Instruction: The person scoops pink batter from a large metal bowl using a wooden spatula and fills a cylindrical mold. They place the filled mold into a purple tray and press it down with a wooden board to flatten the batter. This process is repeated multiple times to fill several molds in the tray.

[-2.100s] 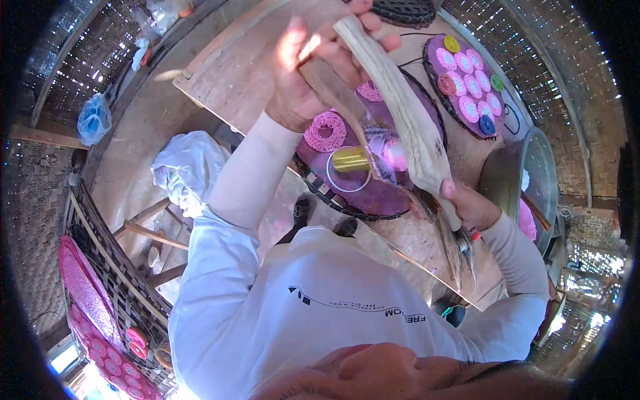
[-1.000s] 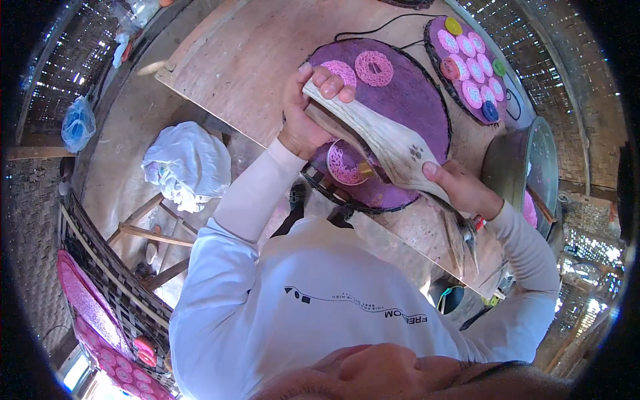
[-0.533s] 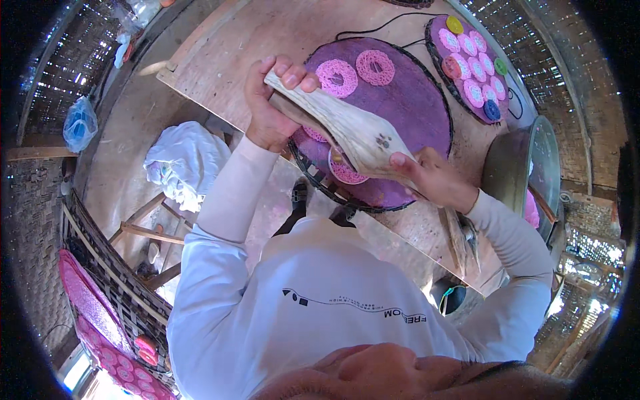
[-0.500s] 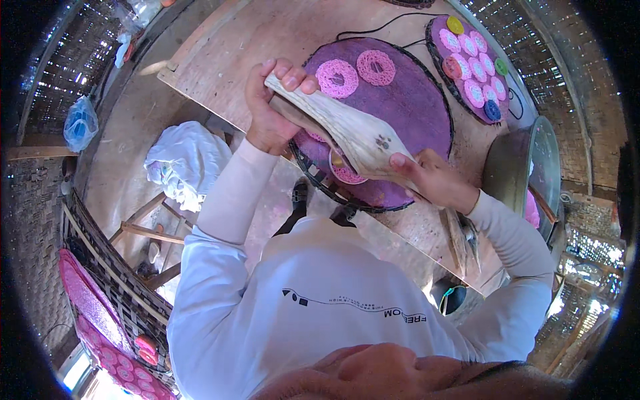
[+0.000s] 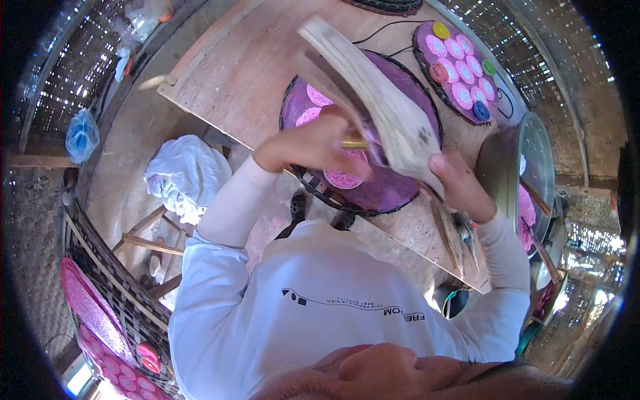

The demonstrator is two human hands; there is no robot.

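Note:
My right hand (image 5: 461, 187) is closed around the broad end of a pale wooden hand press (image 5: 393, 107), two long arms that meet near that hand. The press's narrow end points up and away to the left, blurred by motion. Below it my left hand (image 5: 310, 141), also slightly blurred, curls around a brass-coloured cylinder (image 5: 355, 143); some of its fingers are hidden. Under the left hand lies a white-rimmed round piece with pink strands (image 5: 345, 177). It rests on a round purple mat (image 5: 400, 190), with pink lacy rings (image 5: 317, 97) partly covered by the hand and press.
The wooden table (image 5: 227, 73) carries a smaller purple mat (image 5: 477, 110) with several pink rings and coloured discs. At right stands a large metal pot (image 5: 497, 157) with a wooden stick. A white cloth bundle (image 5: 187, 170) sits left of the table; a woven rack (image 5: 113, 260) is below it.
My left hand has let go of the press's narrow end and moved down to the brass-coloured cylinder. The press has swung steeper and shifted right with my right hand. More pink rings show.

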